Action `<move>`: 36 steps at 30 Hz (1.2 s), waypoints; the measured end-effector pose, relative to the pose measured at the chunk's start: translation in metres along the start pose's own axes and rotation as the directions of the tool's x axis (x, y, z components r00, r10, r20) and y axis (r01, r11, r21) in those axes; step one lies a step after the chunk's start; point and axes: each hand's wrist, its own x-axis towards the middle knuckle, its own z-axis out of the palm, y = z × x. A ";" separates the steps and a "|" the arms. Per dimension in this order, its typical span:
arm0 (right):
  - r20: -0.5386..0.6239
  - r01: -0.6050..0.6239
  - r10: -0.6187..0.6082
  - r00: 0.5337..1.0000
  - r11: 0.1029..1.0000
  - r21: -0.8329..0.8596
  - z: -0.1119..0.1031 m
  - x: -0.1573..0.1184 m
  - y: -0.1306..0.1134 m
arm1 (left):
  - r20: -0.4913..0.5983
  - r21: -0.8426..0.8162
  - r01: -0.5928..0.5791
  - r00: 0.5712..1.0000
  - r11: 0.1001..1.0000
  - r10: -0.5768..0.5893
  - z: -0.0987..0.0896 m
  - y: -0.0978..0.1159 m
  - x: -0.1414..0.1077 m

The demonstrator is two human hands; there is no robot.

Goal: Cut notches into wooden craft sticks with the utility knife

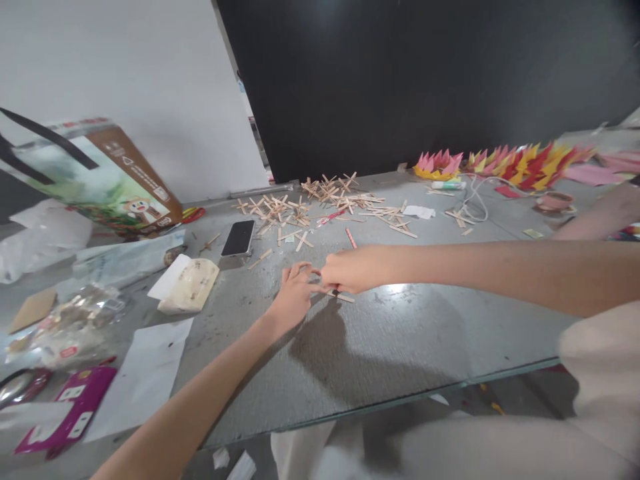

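Note:
My left hand [296, 298] lies low over the table, fingers bent and their tips meeting my right hand. It appears to hold the near end of a flat wooden craft stick [346, 298], whose other end shows below my right hand. My right hand [356, 269] is closed in a fist just above this stick. A small dark spot shows beneath its fingers; what they grip is hidden. A pink striped rod [351, 238] shows just beyond the right hand; whether it is held or lies on the table I cannot tell.
Beyond my hands are piles of crossed wooden sticks [280, 210] and a phone [239, 239]. A shopping bag [115, 180], a wrapped pack [193, 285] and white paper [145, 370] are at left. Folded-paper flowers [530, 167], a cable [473, 207] and another person's arm [600, 212] are at right.

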 end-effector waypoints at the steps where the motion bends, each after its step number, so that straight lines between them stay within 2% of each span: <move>1: -0.001 -0.002 0.002 1.000 1.000 0.005 0.000 0.000 0.001 | -0.011 -0.028 0.029 1.000 0.999 -0.029 0.000 0.004 -0.004; 9: -0.062 0.058 -0.057 0.996 0.998 0.014 0.007 0.006 0.005 | -0.013 -0.265 0.165 0.985 0.950 -0.174 0.006 0.035 -0.016; 16: -0.052 0.041 -0.038 0.998 0.997 0.059 0.004 0.008 0.006 | -0.054 -0.318 0.228 0.965 0.920 -0.258 0.012 0.033 -0.010; 20: -0.029 0.063 -0.062 0.998 0.997 0.052 0.001 0.009 0.006 | -0.053 -0.210 0.189 0.977 0.959 -0.205 0.001 0.019 -0.002; 23: -0.025 0.039 -0.038 0.999 0.998 0.043 0.000 0.009 0.005 | 0.080 -0.165 0.039 0.996 0.986 -0.026 -0.002 0.010 0.009; 25: -0.024 0.041 -0.040 0.999 0.998 0.047 0.001 0.011 0.006 | 0.099 -0.143 -0.020 0.994 0.990 0.035 0.002 0.005 0.015; 31: -0.045 0.072 -0.071 0.996 0.997 0.023 0.006 0.014 0.009 | 0.060 0.001 -0.088 0.994 0.996 0.088 0.006 -0.006 0.017; 36: -0.028 0.070 -0.069 0.997 0.995 0.068 0.004 0.015 0.005 | 0.011 0.016 -0.035 0.999 0.999 0.034 -0.002 -0.006 -0.003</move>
